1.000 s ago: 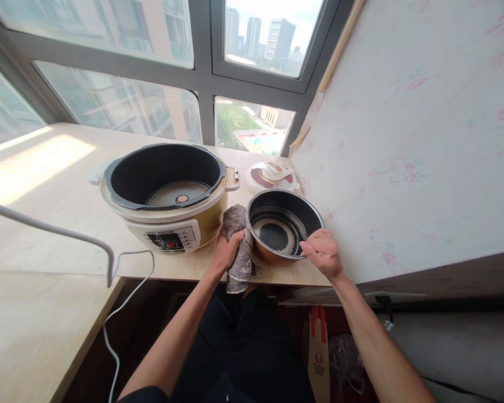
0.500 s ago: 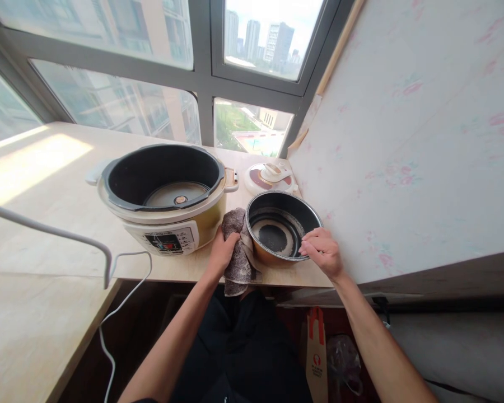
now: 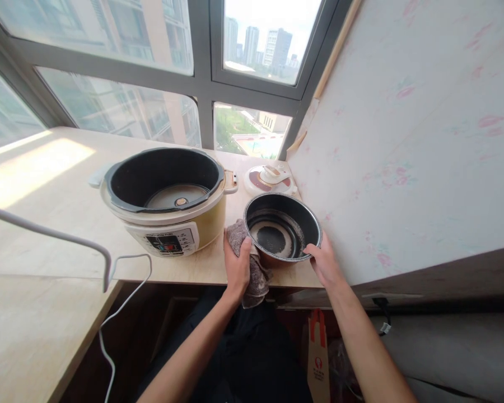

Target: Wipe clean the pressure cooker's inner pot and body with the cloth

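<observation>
A dark inner pot (image 3: 273, 238) with a pale ring on its bottom stands near the counter's front edge. My right hand (image 3: 324, 262) grips its right rim, thumb over the edge and fingers round the outer wall. Between the pot's left side and my left hand (image 3: 237, 267) is a grey-brown cloth (image 3: 258, 282). That hand is closed on the cloth and presses it to the pot wall; the fingertips are hidden. Left of the pot stands an electric pressure cooker (image 3: 176, 226) without its lid, its dark inside showing. The white and brown lid (image 3: 271, 180) lies behind the pot.
A white cord (image 3: 130, 291) hangs over the counter edge (image 3: 88, 324) at left. The papered wall (image 3: 403, 140) bounds the right side, windows the back. On the floor stands a paper bag (image 3: 318, 358) with red handles.
My left hand has moved right with the cloth, up against the pot. The fingers of my right hand have gone from above the rim to round the pot's outer side.
</observation>
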### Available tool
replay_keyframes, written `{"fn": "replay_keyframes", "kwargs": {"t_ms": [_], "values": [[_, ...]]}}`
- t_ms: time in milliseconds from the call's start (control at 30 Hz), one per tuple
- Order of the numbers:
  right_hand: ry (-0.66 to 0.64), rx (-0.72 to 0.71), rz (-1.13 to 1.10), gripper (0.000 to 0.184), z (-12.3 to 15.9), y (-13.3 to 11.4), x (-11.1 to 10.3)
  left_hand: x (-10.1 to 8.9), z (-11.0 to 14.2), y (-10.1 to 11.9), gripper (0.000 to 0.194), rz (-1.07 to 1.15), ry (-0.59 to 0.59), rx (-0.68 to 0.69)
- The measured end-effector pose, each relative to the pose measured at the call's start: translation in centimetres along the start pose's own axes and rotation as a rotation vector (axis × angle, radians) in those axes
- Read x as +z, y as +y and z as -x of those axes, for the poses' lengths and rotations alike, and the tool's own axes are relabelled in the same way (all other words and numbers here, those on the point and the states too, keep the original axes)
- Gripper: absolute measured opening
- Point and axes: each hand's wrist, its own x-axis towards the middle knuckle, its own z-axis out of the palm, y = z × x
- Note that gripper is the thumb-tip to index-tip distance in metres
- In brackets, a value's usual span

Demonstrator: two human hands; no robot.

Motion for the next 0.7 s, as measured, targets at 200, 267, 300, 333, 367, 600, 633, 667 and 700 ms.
{"fn": "replay_keyframes", "kwargs": {"t_ms": [200, 267, 300, 333, 367, 600, 633, 667, 700], "values": [[-0.027, 0.141, -0.182, 0.064, -1.6, -2.5, 0.0, -0.3, -3.6, -0.9, 0.04, -0.011, -0.098, 0.08], [-0.058, 0.171, -0.187, 0.064, -2.2, -2.7, -0.2, -0.5, -4.5, -1.0, 0.039, -0.034, -0.105, 0.089], [-0.063, 0.193, -0.194, 0.064, -2.5, -2.8, -0.3, -0.6, -5.0, -1.0, 0.039, -0.05, -0.106, 0.083], [-0.063, 0.218, -0.204, 0.065, -2.7, -2.8, -0.4, -0.7, -5.4, -0.9, 0.039, -0.066, -0.109, 0.071], [-0.065, 0.242, -0.214, 0.065, -2.9, -2.8, -0.5, -0.8, -5.9, -0.9, 0.039, -0.08, -0.11, 0.055], [-0.062, 0.299, -0.218, 0.062, -5.2, -2.6, -1.1, -0.8, -7.5, -0.8, 0.035, -0.136, -0.134, -0.026], [-0.058, 0.315, -0.227, 0.063, -5.8, -2.6, -1.1, -0.8, -7.1, -0.9, 0.036, -0.138, -0.124, -0.027], [-0.061, 0.333, -0.238, 0.063, -6.4, -2.6, -1.1, -0.7, -6.5, -1.0, 0.036, -0.13, -0.106, -0.025], [-0.068, 0.35, -0.251, 0.064, -6.9, -2.6, -1.0, -0.7, -5.7, -1.1, 0.037, -0.111, -0.081, -0.021]]}}
